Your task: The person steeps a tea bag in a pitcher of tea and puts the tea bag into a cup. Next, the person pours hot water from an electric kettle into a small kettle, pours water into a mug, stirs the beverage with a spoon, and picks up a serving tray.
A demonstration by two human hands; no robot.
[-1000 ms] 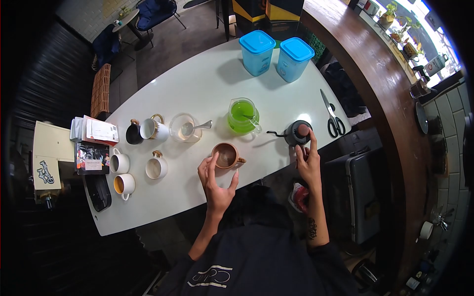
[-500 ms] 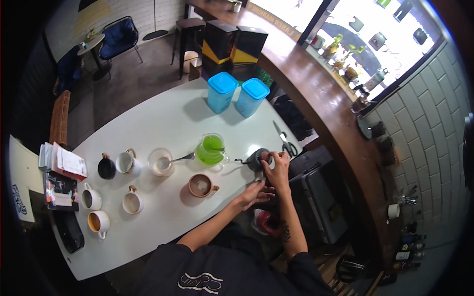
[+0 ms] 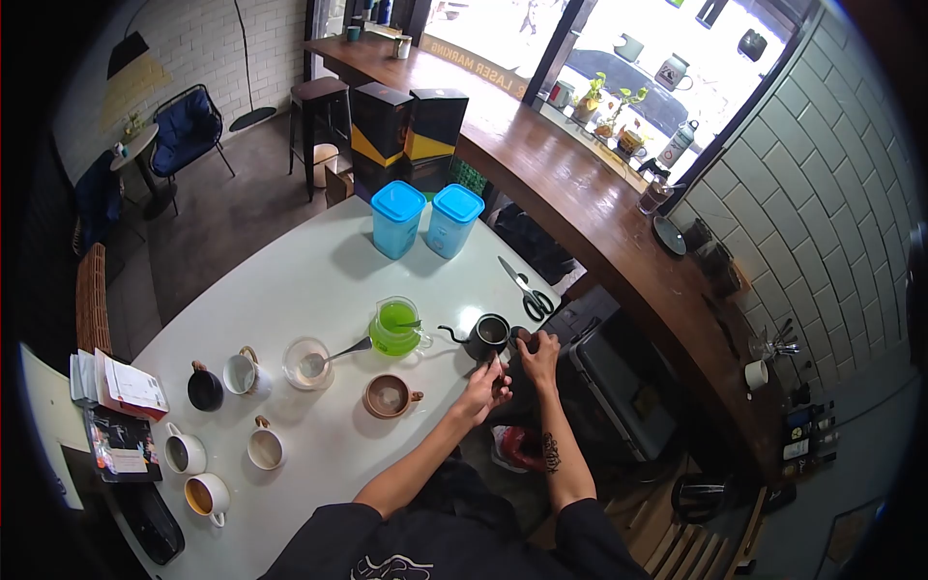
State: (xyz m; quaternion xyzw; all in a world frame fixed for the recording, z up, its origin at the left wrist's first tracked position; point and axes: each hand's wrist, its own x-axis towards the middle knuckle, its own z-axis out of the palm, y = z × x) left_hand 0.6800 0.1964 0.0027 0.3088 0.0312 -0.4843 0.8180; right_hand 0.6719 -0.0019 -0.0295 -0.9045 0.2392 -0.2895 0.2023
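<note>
Kettle (image 3: pixel 488 335) in matte black stands upright near the edge of the white worktop (image 3: pixel 280 290), its mouth uncovered and its thin spout aimed at nine o'clock, as a person in a dark T-shirt works over it with both hands. At three o'clock from the vessel, just beside its rim, the fingers of the right hand (image 3: pixel 539 357) pinch a dark lid (image 3: pixel 518 335). At six o'clock the left hand (image 3: pixel 480 391) reaches the near side of the kettle with fingers bent; from where I stand, I cannot tell whether they grip it or merely touch.

Scissors (image 3: pixel 528 294) lie between one and two o'clock from the kettle, blades toward eleven. A glass jug (image 3: pixel 394 332) of bright green liquid sits at nine o'clock, a brown cup (image 3: pixel 388 397) at eight with its handle turned to three. Farther out near nine, a metal utensil (image 3: pixel 350 349) leans in a clear glass vessel (image 3: pixel 302 375). Two blue-lidded containers (image 3: pixel 397 232) stand side by side around eleven.
</note>
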